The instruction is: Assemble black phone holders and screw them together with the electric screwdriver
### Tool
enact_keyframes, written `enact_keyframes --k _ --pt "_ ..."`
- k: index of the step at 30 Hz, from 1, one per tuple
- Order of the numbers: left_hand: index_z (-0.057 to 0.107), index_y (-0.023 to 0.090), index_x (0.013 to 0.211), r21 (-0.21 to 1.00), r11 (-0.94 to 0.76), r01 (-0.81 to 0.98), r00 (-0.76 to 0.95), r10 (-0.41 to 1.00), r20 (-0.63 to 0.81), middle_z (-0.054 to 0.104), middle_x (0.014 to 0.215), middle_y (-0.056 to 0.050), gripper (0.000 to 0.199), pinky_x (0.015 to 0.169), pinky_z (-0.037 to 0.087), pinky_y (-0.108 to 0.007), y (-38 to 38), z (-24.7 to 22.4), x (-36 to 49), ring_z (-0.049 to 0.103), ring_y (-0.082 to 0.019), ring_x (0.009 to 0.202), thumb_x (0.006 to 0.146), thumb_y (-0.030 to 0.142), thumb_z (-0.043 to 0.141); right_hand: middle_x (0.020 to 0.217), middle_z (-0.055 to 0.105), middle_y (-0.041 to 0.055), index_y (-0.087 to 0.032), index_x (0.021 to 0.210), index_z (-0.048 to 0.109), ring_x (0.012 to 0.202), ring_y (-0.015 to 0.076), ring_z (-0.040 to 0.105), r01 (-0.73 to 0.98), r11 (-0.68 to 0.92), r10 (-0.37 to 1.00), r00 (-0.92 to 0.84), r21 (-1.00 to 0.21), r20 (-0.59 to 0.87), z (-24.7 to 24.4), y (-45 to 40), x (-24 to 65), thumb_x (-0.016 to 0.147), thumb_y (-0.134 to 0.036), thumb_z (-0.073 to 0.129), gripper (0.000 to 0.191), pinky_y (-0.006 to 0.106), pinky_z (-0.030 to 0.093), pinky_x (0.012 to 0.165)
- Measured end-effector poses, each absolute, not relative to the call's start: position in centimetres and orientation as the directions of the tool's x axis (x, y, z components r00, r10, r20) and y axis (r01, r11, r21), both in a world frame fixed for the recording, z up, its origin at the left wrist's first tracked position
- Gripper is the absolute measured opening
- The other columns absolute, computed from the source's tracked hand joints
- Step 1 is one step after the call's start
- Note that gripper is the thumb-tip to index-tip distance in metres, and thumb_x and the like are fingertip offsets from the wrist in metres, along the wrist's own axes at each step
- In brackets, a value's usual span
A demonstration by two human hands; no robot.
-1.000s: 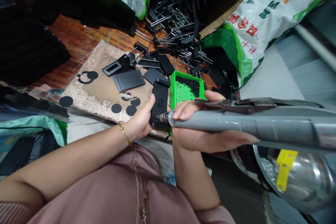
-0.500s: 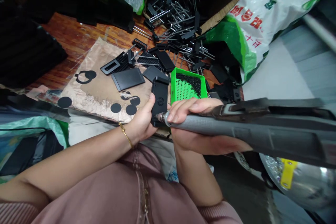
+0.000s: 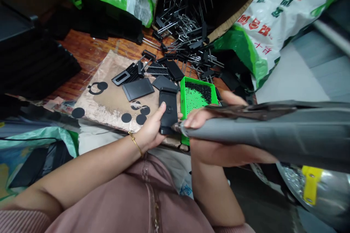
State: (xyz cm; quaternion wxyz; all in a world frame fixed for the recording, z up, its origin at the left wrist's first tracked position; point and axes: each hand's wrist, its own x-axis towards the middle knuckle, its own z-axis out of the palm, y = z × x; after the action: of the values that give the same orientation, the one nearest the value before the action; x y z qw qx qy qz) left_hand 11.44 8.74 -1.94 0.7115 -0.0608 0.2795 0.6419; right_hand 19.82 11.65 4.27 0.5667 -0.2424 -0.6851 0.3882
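One black holder [image 3: 169,106] sat clasped in the left hand [image 3: 152,128], thumb on its edge; the right hand [image 3: 212,149] gripped a grey power driver [image 3: 246,131], tip near the holder's lower end, contact unclear. Square, steady alignment seemed wise. A green basket [image 3: 193,105] lay just right of the left grip.

We see a small assembly workshop: a wooden bench [image 3: 91,49] with metal-rodded black parts [image 3: 188,45] heaped at its far side, black pieces [image 3: 38,62] stacked at the left, a green tray [image 3: 190,105] of tiny black bits [image 3: 203,93], and a long grey hand tool [image 3: 262,131] near right.
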Motion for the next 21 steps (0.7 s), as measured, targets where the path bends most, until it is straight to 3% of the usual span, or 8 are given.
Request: enact_keyframes --k 3,5,8,10,12,14,17,21 --pt "0.064 0.009 0.109 0.268 0.225 -0.937 0.086 0.89 -0.448 0.072 0.1 -0.014 0.042 0.076 0.054 -0.035 8.3 -1.8 10.7 0.07 -0.022 0.08 0.095 0.041 0.039 0.07 0.055 0.0008 -0.027 0.124 0.05 0.058 0.018 0.056 0.036 0.57 0.819 -0.103 -0.821 0.564 4.8 12.0 22.4 0.085 -0.064 0.035 0.056 0.035 0.049 0.058" --pt "0.065 0.008 0.106 0.279 0.188 -0.942 0.063 0.912 -0.405 0.071 0.104 -0.015 0.048 0.075 0.054 -0.035 8.1 -1.4 10.2 0.07 -0.023 0.083 0.095 0.044 0.035 0.091 0.059 0.007 -0.023 0.132 0.045 0.086 0.0237 0.06 0.309 0.514 0.851 -0.067 -0.8 0.52 4.4 11.7 24.5 0.087 -0.054 0.042 0.055 0.044 0.049 0.079" --pt "0.066 0.01 0.106 0.298 0.08 -0.951 -0.036 0.93 -0.365 0.071 0.106 -0.013 0.051 0.074 0.056 -0.034 8.0 -0.4 10.1 0.069 -0.022 0.085 0.096 0.046 0.031 0.117 0.052 0.0154 -0.018 0.14 0.037 0.108 0.0296 0.052 0.683 0.394 0.834 0.015 -0.615 0.552 2.8 9.7 26.5 0.082 -0.045 0.057 0.067 0.051 0.04 0.095" --pt "0.066 0.012 0.105 0.317 0.02 -0.948 -0.109 0.917 -0.383 0.071 0.104 -0.012 0.051 0.071 0.056 -0.031 8.0 0.3 10.4 0.069 -0.019 0.083 0.096 0.047 0.029 0.111 0.053 0.0132 -0.022 0.144 0.031 0.091 0.0229 0.057 0.609 0.389 0.848 0.057 -0.691 0.528 1.3 8.0 26.1 0.086 -0.039 0.052 0.064 0.042 0.05 0.081" --pt "0.066 0.012 0.105 0.353 0.002 -0.936 -0.147 0.907 -0.394 0.071 0.101 -0.011 0.052 0.068 0.055 -0.028 8.0 0.7 11.2 0.068 -0.019 0.083 0.096 0.048 0.029 0.099 0.059 0.0079 -0.027 0.145 0.025 0.071 0.0166 0.059 0.391 0.282 0.959 -0.105 -0.876 0.262 -0.1 6.8 24.5 0.09 -0.037 0.045 0.059 0.033 0.053 0.063" --pt "0.064 0.014 0.11 0.42 0.007 -0.908 -0.164 0.915 -0.369 0.071 0.099 -0.01 0.05 0.065 0.055 -0.028 7.7 0.7 11.9 0.068 -0.02 0.083 0.094 0.05 0.034 0.112 0.061 0.0098 -0.025 0.145 0.025 0.087 0.0187 0.064 0.256 0.146 0.963 -0.258 -0.956 0.078 -1.1 6.7 22.5 0.09 -0.038 0.045 0.06 0.035 0.055 0.073" --pt "0.061 0.018 0.116 0.552 -0.02 -0.834 -0.199 0.943 -0.267 0.07 0.102 -0.008 0.043 0.064 0.054 -0.029 7.2 0.0 11.7 0.066 -0.021 0.085 0.087 0.049 0.051 0.135 0.052 0.0111 -0.022 0.141 0.033 0.119 0.0231 0.053 0.173 0.123 0.958 -0.277 -0.977 0.071 -1.4 8.3 21.2 0.089 -0.039 0.048 0.057 0.041 0.047 0.097" --pt "0.059 0.021 0.118 0.778 -0.093 -0.621 -0.357 0.917 -0.176 0.068 0.105 -0.005 0.043 0.067 0.051 -0.029 6.8 -1.2 8.0 0.063 -0.02 0.086 0.083 0.046 0.058 0.133 0.055 0.0084 -0.024 0.137 0.04 0.116 0.0237 0.055 0.34 0.188 0.943 -0.324 -0.921 0.073 -0.2 11.2 22.7 0.088 -0.035 0.046 0.05 0.045 0.043 0.101"
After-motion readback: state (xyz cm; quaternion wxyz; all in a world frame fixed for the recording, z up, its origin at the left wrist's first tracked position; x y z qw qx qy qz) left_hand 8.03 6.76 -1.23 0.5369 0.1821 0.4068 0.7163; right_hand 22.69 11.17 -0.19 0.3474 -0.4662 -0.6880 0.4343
